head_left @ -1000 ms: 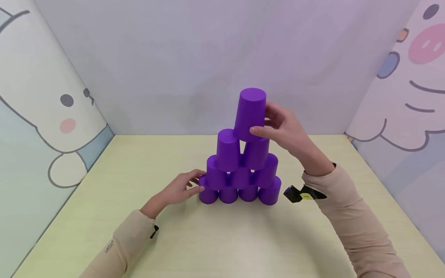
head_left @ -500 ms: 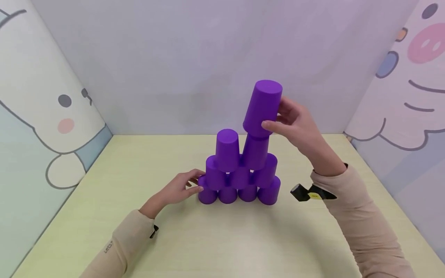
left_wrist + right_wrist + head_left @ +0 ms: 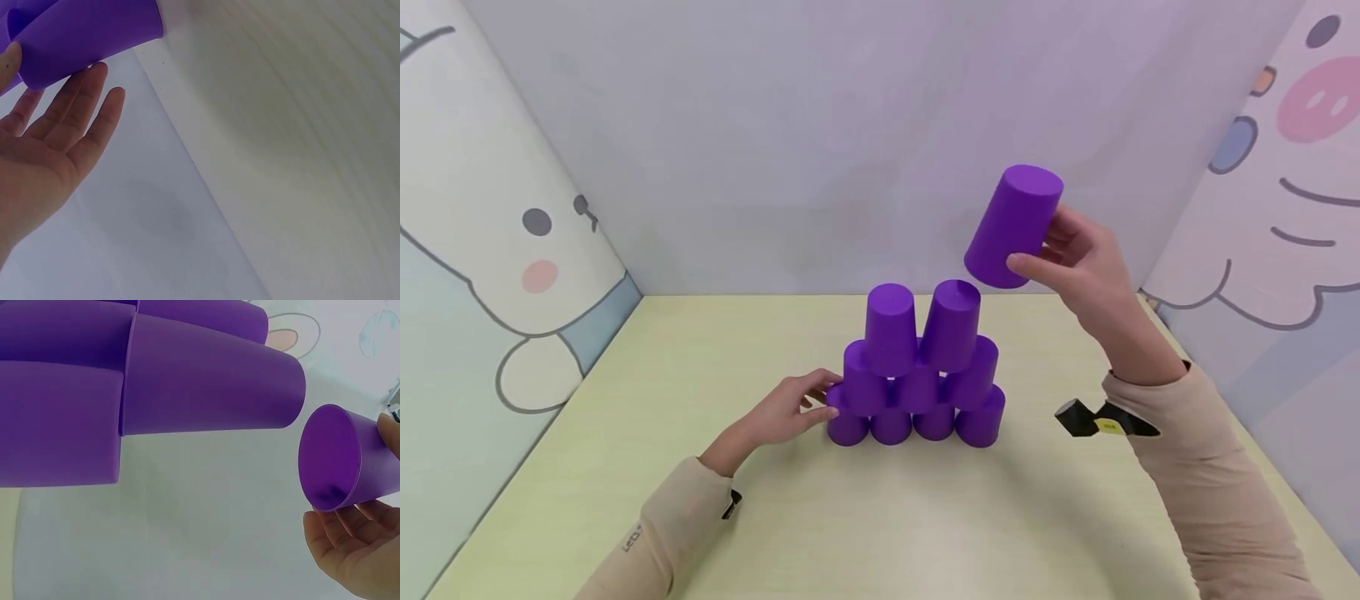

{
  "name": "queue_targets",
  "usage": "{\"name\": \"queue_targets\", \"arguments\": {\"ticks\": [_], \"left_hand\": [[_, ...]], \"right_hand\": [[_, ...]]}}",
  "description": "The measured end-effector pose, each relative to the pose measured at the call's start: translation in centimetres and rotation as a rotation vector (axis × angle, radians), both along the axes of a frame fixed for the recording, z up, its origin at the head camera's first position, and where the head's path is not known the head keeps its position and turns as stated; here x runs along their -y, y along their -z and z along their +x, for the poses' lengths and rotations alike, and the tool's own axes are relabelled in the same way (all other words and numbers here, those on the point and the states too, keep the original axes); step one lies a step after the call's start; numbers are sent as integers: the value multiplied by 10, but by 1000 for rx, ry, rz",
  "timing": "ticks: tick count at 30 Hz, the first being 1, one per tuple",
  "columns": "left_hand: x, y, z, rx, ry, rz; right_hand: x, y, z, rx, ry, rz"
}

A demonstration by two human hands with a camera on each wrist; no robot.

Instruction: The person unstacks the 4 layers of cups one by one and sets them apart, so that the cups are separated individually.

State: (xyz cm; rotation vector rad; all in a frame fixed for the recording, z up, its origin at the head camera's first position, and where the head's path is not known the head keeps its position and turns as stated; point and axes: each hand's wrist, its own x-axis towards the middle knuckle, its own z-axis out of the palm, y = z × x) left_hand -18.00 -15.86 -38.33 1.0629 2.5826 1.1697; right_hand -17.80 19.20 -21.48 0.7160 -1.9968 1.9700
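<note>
In the head view, my right hand (image 3: 1090,265) holds an upside-down purple cup (image 3: 1017,225), tilted, between thumb and fingers in the air. Its open mouth (image 3: 330,459) shows in the right wrist view. Lower and to the left stands a tiered stack of upside-down purple cups: two at the top, including the top right cup (image 3: 952,329), three in the middle tier, several at the bottom. My left hand (image 3: 786,410) rests at the bottom left cup (image 3: 847,427), thumb and loosely extended fingers at its sides. In the left wrist view its fingertips (image 3: 97,69) lie along a cup's edge.
The stack stands on a pale wooden table (image 3: 880,517). Behind it rises a plain grey-white wall (image 3: 790,167). Side panels with cartoon animals (image 3: 467,208) flank the table. A black wrist camera (image 3: 1078,418) juts from the right sleeve toward the stack.
My right hand has lifted the cup off the top of the stack and carried it up and right, tilting it. The top right cup is now uncovered. The left hand stays in place.
</note>
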Motion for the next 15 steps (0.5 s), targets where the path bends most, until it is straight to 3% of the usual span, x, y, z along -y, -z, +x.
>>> {"name": "queue_targets", "arguments": {"ticks": [15], "left_hand": [[0,-1,0,-9,8,-14]], "right_hand": [[-32,17,-1,38,78,34]]}}
